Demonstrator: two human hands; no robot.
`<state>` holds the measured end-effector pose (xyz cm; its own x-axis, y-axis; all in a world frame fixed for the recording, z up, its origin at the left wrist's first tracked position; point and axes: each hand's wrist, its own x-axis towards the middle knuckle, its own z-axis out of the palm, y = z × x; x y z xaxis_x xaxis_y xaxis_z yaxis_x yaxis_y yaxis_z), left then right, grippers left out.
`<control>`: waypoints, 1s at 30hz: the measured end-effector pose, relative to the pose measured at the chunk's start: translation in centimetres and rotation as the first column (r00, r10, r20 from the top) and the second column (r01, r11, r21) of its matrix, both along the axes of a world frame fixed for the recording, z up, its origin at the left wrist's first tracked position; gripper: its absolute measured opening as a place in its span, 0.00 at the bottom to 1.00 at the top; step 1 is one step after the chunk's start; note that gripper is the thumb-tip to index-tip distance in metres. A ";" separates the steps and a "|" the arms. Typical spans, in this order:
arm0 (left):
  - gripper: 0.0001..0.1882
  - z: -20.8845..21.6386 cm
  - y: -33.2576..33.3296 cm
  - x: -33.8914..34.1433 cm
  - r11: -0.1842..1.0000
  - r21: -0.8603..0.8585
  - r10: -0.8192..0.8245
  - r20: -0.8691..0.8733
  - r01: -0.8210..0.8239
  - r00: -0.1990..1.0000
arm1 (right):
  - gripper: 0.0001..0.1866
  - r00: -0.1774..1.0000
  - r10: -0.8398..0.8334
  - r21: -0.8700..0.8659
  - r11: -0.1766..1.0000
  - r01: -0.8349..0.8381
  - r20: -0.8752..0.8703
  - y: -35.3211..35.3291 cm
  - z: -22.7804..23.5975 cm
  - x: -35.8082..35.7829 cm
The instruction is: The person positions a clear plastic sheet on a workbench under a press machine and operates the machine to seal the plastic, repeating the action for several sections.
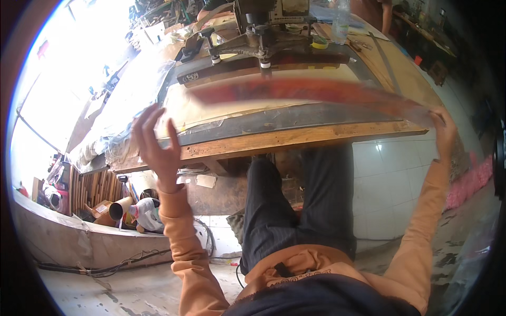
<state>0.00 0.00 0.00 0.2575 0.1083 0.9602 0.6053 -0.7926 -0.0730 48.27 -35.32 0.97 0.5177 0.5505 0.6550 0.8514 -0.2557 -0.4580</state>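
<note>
Red strip (295, 90), long and motion-blurred, is what I see stretched left to right above the near part of the worktable (295, 138). The right hand (444, 129) has its fingers closed around the strip's right end, off the table's near right corner. I see the left hand (158, 150) half open, fingers apart and curved, holding nothing, over the near left side of the table and well apart from the strip's left end. Beyond the strip, I have a dark machine frame (258, 45) at the far middle, with a clear bottle (341, 23) and a yellow-green roll (319, 43) to its right. Low on the left, I make out a cardboard tube (120, 209).
</note>
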 end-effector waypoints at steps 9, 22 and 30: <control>0.28 -4.4 14.1 -11.5 0.522 -0.427 0.564 -0.477 -0.738 0.674 | 0.23 0.938 -0.279 0.194 0.928 0.319 -0.206 -5.7 -5.6 10.1; 0.22 -2.5 16.4 -10.8 0.376 -0.377 0.568 -0.628 -0.847 0.532 | 0.23 0.694 -0.646 -0.222 0.661 0.717 0.316 0.4 -8.9 19.2; 0.21 -2.3 20.4 -7.0 0.513 -0.364 0.469 -0.640 -0.778 0.609 | 0.10 0.920 -0.295 -0.032 0.949 0.313 0.259 8.2 -4.6 5.9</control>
<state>-7.03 20.36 -2.25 0.2235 0.8667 0.4459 0.9734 -0.1749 -0.1481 54.18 -27.07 -3.58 0.4940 0.4421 0.7486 0.8111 -0.5445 -0.2137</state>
